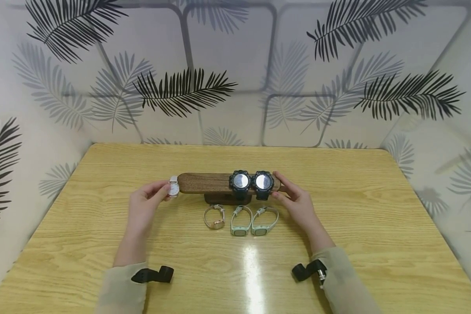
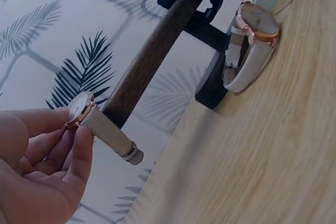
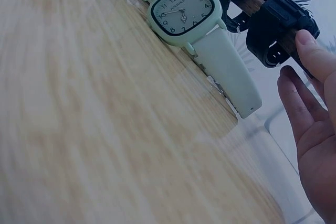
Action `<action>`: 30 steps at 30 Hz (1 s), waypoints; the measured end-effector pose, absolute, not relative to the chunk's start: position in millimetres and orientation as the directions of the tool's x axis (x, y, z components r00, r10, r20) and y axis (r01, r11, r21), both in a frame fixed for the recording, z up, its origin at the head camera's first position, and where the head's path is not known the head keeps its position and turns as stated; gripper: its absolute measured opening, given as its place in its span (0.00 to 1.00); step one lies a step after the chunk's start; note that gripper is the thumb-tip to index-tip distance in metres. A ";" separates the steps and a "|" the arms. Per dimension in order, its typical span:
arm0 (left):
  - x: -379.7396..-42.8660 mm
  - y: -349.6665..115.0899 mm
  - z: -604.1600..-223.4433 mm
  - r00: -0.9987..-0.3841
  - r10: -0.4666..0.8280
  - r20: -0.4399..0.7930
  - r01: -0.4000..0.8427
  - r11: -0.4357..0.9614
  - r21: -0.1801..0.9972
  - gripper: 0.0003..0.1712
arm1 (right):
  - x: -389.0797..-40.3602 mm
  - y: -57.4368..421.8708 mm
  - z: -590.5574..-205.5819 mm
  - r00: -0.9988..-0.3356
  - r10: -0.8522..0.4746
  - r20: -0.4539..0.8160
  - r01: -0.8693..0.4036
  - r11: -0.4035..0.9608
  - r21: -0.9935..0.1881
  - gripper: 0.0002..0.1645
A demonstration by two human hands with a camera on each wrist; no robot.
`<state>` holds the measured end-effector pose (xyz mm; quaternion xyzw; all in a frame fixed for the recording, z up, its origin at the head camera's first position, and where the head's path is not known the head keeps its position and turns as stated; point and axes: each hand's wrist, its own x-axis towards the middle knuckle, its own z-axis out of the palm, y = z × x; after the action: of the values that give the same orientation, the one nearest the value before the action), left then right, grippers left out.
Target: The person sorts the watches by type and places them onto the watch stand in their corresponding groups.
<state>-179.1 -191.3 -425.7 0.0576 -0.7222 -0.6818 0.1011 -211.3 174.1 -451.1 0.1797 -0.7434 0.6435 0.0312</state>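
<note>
My left hand (image 1: 142,205) pinches a wristwatch with a white strap (image 1: 174,189) by its case, at the left end of the wooden bar of a watch stand (image 1: 204,183). In the left wrist view its rose-gold case (image 2: 86,111) shows, the strap crossing the bar's end. Whether the strap loops round the bar is unclear. Two black digital watches (image 1: 241,181) sit side by side on the bar's right part. My right hand (image 1: 301,211) holds the bar's right end, thumb and fingers on either side, beside the outer black watch (image 3: 278,24).
In front of the stand's dark base (image 1: 227,199), another white-strapped watch with a rose-gold case (image 1: 218,224) stands on the wooden table (image 1: 204,270). To its right are two mint-green watches (image 1: 240,232). Behind the table hangs a leaf-patterned cloth (image 1: 227,117).
</note>
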 end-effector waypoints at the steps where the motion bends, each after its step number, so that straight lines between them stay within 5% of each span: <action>1: -179.4 -189.5 -426.2 -0.972 -0.225 0.063 0.051 0.058 0.997 0.17 | -211.3 174.2 -451.2 -0.933 -0.228 0.280 -0.310 0.107 -0.945 0.31; 13: -179.1 -180.6 -425.8 -0.979 -0.199 0.035 0.007 0.140 0.990 0.20 | -211.3 175.0 -451.4 -0.935 -0.226 0.272 -0.305 0.127 -0.944 0.32; 30: -181.6 -184.6 -426.0 -0.919 0.057 0.390 0.331 0.648 0.686 0.23 | -210.5 175.3 -451.2 -0.936 -0.228 0.267 -0.299 0.123 -0.946 0.32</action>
<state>-181.6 -184.6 -426.0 -0.1087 -0.8918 -0.4053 0.1690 -210.5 175.3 -451.2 0.1761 -0.7487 0.6385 0.0279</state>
